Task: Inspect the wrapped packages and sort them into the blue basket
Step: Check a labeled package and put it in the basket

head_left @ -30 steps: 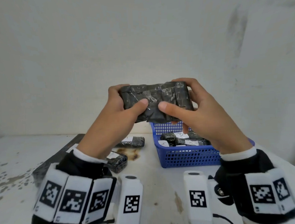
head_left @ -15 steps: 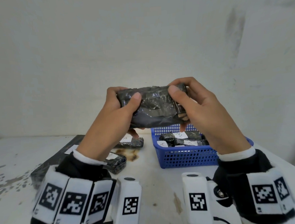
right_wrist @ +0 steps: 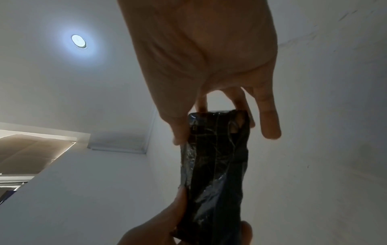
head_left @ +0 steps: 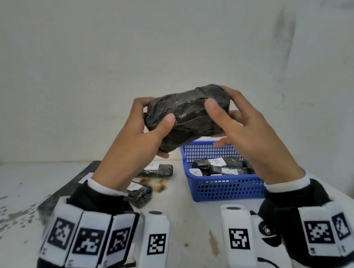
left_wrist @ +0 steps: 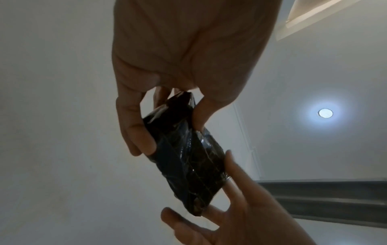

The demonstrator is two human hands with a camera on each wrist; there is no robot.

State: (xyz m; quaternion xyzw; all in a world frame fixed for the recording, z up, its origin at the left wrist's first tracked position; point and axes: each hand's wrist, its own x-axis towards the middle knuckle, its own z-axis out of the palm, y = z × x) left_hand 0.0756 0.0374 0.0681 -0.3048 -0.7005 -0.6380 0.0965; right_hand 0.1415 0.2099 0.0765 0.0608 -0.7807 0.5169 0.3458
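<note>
I hold a black plastic-wrapped package [head_left: 188, 116] up in front of the wall, above the blue basket [head_left: 225, 189]. My left hand [head_left: 149, 127] grips its left end, thumb on the near face and fingers behind. My right hand [head_left: 228, 115] pinches its right end between thumb and fingers. The package [left_wrist: 186, 159] tilts, right end higher. From the right wrist the package [right_wrist: 215, 165] shows lengthwise, my thumb and fingers on its end. No label shows on the held package. The basket holds several black packages with white labels, one marked B [head_left: 216, 161].
Two more labelled black packages [head_left: 157, 169] [head_left: 139, 193] lie on the white table [head_left: 175, 219] left of the basket. A flat dark sheet [head_left: 73, 188] lies under my left forearm. The wall stands close behind the table.
The package has turned in my hands and now tilts with its right end raised. My right thumb has shifted higher onto its upper right part.
</note>
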